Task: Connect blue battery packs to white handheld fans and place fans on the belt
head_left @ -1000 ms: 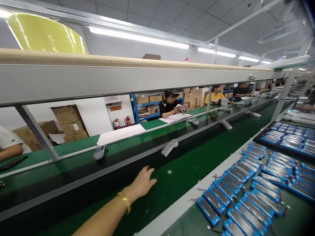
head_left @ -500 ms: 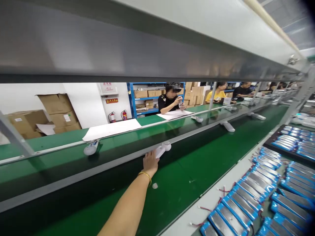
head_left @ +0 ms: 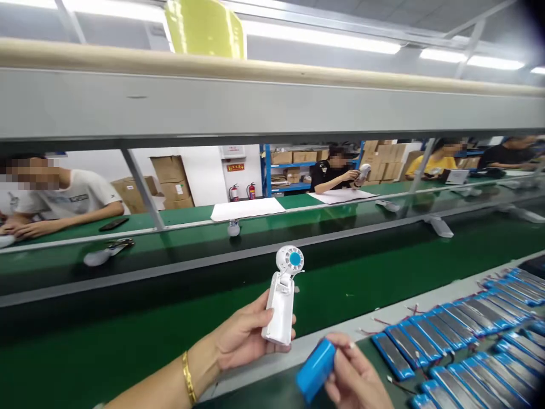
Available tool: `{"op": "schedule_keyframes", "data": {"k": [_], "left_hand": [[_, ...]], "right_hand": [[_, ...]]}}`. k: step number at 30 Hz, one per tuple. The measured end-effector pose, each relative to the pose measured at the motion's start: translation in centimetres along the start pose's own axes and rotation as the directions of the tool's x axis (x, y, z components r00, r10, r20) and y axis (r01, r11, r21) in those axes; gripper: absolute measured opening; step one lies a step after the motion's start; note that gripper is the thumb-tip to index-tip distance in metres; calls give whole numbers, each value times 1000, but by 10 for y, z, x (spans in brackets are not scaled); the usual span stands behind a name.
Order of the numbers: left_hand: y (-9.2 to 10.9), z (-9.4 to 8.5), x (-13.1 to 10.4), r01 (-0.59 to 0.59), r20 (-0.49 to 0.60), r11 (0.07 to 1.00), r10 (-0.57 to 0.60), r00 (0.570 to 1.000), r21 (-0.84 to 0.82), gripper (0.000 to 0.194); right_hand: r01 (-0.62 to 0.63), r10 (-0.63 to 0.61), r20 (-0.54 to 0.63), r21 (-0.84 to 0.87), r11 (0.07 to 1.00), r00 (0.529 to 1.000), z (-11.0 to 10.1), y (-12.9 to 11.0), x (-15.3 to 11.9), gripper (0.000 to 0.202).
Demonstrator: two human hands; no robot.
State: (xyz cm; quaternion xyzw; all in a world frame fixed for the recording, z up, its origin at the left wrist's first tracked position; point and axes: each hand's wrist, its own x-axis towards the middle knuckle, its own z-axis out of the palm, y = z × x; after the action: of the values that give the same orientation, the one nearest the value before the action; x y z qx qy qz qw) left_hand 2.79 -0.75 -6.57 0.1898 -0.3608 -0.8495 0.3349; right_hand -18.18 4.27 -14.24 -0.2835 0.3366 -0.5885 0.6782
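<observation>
My left hand (head_left: 251, 329), with a gold bracelet at the wrist, is closed around a white handheld fan (head_left: 281, 309). The fan stands nearly upright, its round head with a blue centre at the top and its handle an open hollow shell facing me. Lower and to the right, my right hand (head_left: 353, 372) grips a blue-wrapped battery pack (head_left: 315, 369) between thumb and fingers, tilted and slightly blurred. The battery is apart from the fan. Rows of similar silver-and-blue battery packs (head_left: 430, 335) with thin red wires lie at the right.
A green conveyor belt (head_left: 128, 335) runs across in front of me, with a metal rail (head_left: 179, 262) along it. More fan parts (head_left: 438, 225) lie beyond. Co-workers (head_left: 334, 170) sit at the far side. A grey overhead beam (head_left: 272, 108) spans above.
My left hand has drawn the fan back from the rail towards me, its open shell now showing. My right hand has come into view holding a battery pack. The view has turned left.
</observation>
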Motion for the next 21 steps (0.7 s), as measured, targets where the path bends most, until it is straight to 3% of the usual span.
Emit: {"op": "schedule_keyframes", "data": {"k": [2, 5, 9, 13, 17, 21], "left_hand": [[0, 10, -26, -25, -39, 999, 24, 999, -31, 58], [-3, 25, -55, -85, -98, 994, 79, 992, -66, 58], [-13, 40, -83, -143, -225, 990, 139, 965, -2, 45], [-19, 45, -104, -185, -296, 982, 185, 937, 27, 46], [-21, 43, -121, -257, -310, 966, 240, 920, -15, 48], [-21, 45, -134, -300, -316, 953, 278, 907, -26, 48]], "right_hand": [[128, -128, -2, -53, 990, 992, 29, -19, -9, 38], [276, -260, 98, -220, 936, 961, 70, -36, -21, 33], [347, -276, 224, -405, 846, 935, 112, -27, -34, 29], [412, -271, 321, -550, 726, 907, 133, -5, -46, 27], [512, -366, 358, -589, 626, 859, 145, 8, -52, 24], [558, -441, 343, -552, 619, 829, 157, 20, -51, 18]]}}
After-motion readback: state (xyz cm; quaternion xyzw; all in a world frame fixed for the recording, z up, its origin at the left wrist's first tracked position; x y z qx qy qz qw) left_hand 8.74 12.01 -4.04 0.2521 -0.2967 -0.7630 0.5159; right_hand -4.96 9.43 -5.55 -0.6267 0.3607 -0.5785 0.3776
